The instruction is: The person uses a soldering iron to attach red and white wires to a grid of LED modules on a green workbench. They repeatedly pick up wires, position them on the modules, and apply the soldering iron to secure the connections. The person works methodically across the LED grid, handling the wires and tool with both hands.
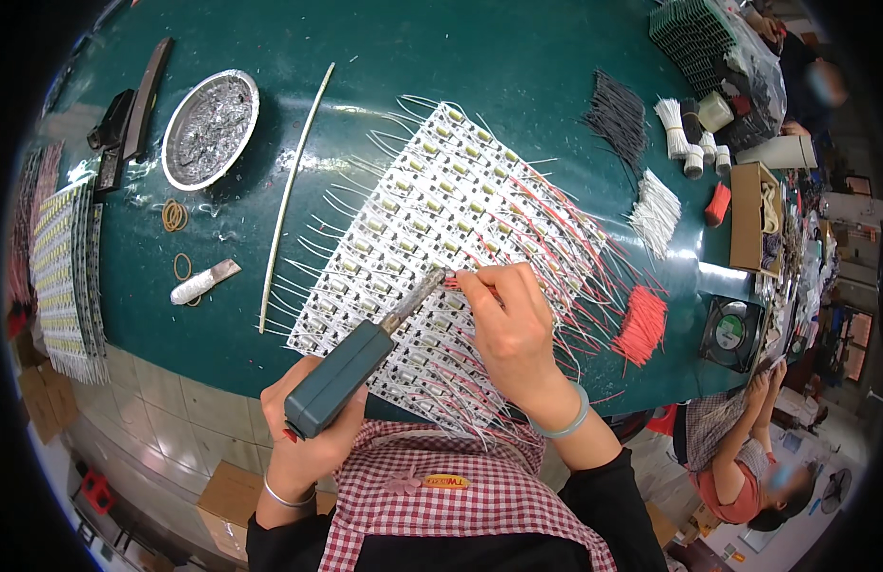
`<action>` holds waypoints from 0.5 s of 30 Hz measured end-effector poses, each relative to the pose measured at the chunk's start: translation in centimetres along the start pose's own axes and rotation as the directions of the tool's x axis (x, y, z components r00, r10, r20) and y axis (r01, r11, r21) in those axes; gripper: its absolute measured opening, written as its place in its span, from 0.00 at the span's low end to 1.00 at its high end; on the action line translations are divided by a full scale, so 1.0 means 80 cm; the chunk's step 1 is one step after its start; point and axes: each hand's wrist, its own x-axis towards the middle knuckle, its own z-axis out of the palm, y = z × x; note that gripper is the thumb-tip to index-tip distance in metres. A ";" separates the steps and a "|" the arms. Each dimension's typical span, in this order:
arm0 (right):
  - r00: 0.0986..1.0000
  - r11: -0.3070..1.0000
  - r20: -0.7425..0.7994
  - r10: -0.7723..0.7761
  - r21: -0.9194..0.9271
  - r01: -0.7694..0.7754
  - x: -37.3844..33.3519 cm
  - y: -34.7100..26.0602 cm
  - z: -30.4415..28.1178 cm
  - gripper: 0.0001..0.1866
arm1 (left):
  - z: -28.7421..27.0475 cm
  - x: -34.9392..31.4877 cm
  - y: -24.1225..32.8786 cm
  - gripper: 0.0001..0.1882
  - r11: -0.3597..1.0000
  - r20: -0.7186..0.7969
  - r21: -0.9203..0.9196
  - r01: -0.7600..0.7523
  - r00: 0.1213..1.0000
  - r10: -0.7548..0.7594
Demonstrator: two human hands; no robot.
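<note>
At the near edge of the green tabletop [518, 57] the left hand [303, 434] wraps its fingers around the grey-green handle of a soldering iron [351, 367], whose tip rests on a panel of small LED circuit boards [441, 238]. Just beside the tip, the right hand [513, 324] pinches a red wire [453, 280] between thumb and forefinger, its end touching the panel. The panel lies across the middle of the tabletop, white wires fringing its left side and red ones its right. A loose bundle of red wires [642, 324] sits near the right edge. Farther left lie a long white rod [294, 186] and a round tin of solder dross [211, 129]. Black wires [618, 114] lie toward the far right corner.
</note>
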 end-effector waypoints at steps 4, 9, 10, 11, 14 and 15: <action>1.000 1.000 0.010 0.001 -0.008 -0.001 0.000 0.000 0.000 0.16 | -0.001 0.003 -0.001 0.07 1.000 0.002 0.022 -0.020 1.000 0.020; 1.000 1.000 0.015 0.001 -0.009 -0.001 0.000 0.001 0.000 0.15 | -0.004 -0.004 -0.011 0.09 0.994 -0.040 -0.107 0.025 0.999 -0.029; 1.000 1.000 0.012 0.003 -0.008 -0.003 0.000 0.000 0.000 0.15 | -0.004 -0.007 -0.013 0.10 0.993 -0.049 -0.111 0.029 0.998 -0.035; 1.000 1.000 0.009 0.003 -0.005 -0.003 0.000 0.000 -0.001 0.15 | -0.005 -0.009 -0.014 0.10 0.993 -0.059 -0.114 0.033 0.997 -0.040; 1.000 1.000 0.000 0.001 -0.001 -0.001 0.001 -0.001 -0.001 0.15 | -0.008 -0.010 -0.009 0.12 0.990 -0.059 -0.129 0.054 0.996 -0.062; 1.000 1.000 -0.002 0.000 -0.001 0.000 0.001 -0.001 -0.001 0.15 | -0.008 -0.009 -0.006 0.12 0.989 -0.054 -0.135 0.062 0.996 -0.070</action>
